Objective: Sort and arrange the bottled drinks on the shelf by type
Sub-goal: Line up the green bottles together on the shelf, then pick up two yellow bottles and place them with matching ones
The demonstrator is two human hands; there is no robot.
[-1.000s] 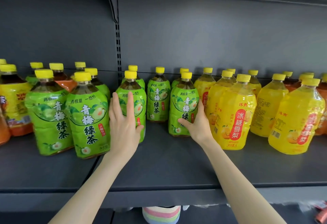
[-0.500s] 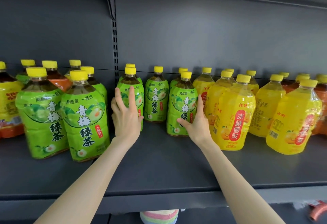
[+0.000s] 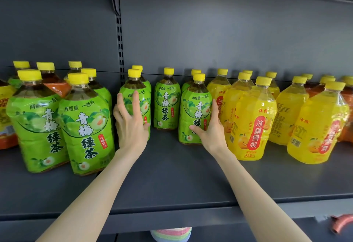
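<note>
Now each hand round a green tea bottle: left hand [image 3: 131,125], right hand [image 3: 211,129]; bare shelf [image 3: 172,174] in front.

Nine green tea bottles [image 3: 87,127], about ten yellow pear-drink bottles [image 3: 254,125], two hands [image 3: 131,125].

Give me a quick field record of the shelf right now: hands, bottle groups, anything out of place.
left hand: wrapped on a green tea bottle, fingers spread
right hand: cupping another green tea bottle from its right side
green group: left and centre of shelf
yellow pear drinks: right of centre
out of place: orange-labelled bottle behind the left green bottles
</note>
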